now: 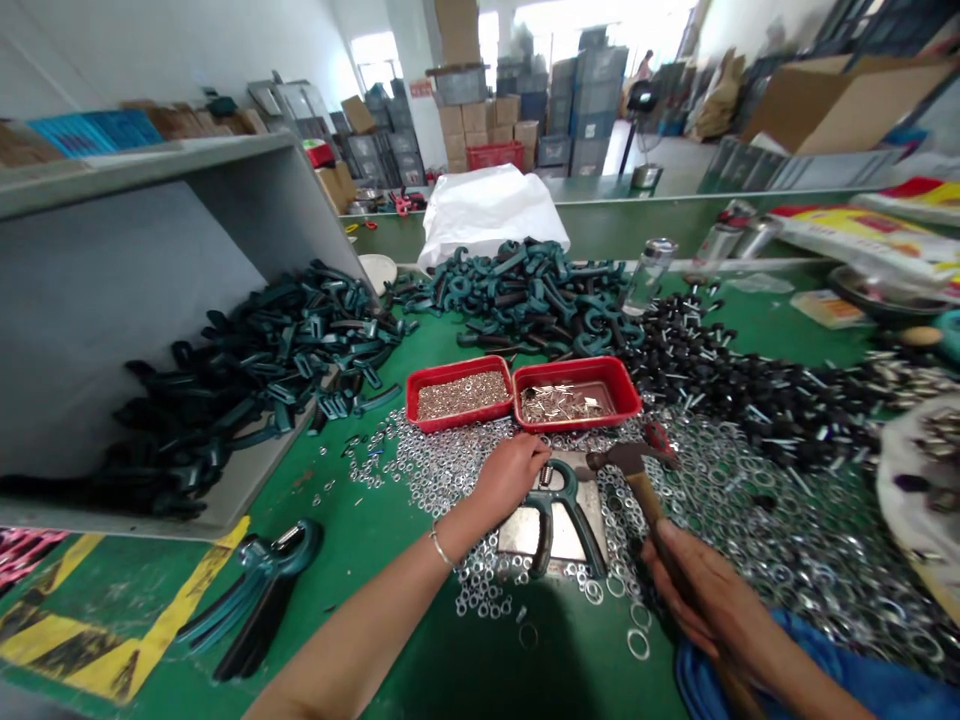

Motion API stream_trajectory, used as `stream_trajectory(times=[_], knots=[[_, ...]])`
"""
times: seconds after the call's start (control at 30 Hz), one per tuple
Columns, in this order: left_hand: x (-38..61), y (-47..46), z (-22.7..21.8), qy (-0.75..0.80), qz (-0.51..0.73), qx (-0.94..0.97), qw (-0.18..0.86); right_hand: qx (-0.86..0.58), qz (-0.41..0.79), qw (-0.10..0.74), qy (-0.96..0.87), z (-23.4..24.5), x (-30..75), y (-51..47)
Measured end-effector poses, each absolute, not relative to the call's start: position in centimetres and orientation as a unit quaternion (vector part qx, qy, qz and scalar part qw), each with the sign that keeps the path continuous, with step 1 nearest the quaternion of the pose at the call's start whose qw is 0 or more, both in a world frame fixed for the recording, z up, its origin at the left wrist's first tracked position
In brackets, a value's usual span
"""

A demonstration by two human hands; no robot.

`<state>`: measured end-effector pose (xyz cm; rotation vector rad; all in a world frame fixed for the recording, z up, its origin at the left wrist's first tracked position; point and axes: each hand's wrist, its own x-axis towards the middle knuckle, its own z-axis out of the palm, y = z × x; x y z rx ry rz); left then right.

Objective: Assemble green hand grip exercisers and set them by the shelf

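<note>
Green hand-grip [564, 482] pinched at its top by left hand [511, 474]; right hand [712, 600] closed around hammer [646, 495].

I see a green table [352, 530]. Beyond its far edge stand stacked cardboard boxes [487, 118] and grey crates [592, 100], with bright windows [570, 20] behind them. A white wall [187, 50] rises to the table's left.

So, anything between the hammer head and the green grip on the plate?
Nothing visible. The right hand holds the hammer, its head just beside the green grip's top, gap open. The left hand holds that top from the far side. Loose rings lie around the plate.
</note>
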<state>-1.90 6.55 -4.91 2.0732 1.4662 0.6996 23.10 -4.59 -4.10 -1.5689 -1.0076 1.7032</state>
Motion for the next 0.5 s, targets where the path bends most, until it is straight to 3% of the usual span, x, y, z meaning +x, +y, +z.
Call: stream_trajectory(times=[0.23,0.5], knots=[[-1.5,6.0,-5.0,0.541,0.221,0.782,0.215,-0.574,0.666,0.287,-0.38,-5.1,23.1,-4.2],[-1.4,5.9,-6.2,0.418,0.141,0.897,0.031,-0.578,0.655,0.274,-0.401,-4.8,23.2,-4.4]])
